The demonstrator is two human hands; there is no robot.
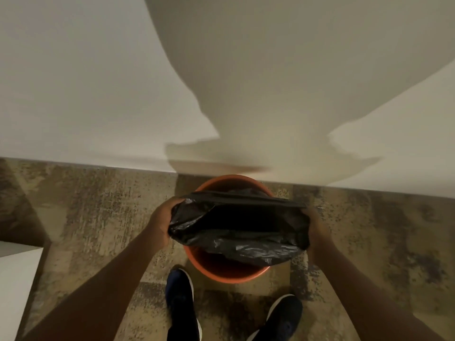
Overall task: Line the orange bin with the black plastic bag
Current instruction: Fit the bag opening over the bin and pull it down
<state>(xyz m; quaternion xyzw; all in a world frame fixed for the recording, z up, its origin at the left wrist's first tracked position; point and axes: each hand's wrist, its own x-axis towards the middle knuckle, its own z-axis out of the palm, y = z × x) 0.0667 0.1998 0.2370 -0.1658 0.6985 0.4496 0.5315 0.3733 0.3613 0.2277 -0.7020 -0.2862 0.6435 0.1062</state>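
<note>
**Black bag held open over the orange bin**

The black plastic bag (238, 227) is stretched wide across the mouth of the orange bin (227, 274), its opening facing up and its crinkled lower part sagging down inside. The bag covers most of the bin's top; only the far rim and the near rim show bare orange, so the bag's edge is not folded over the rim.

The left hand (161, 223) grips the bag's edge at the left side of the bin, fingers curled closed around a bunch of plastic. The right hand (316, 232) clutches the opposite edge at the bin's right side, mostly hidden behind the plastic. Both forearms reach in from the near side of the bin.

The bin stands on a mottled brown-and-beige carpet (98, 217), its far side close against a pale wall (73, 82), where a large shadow falls above it. On the near side of the bin, two dark sneakers (181, 306) are planted on the carpet, the left one almost touching the bin's base.
</note>
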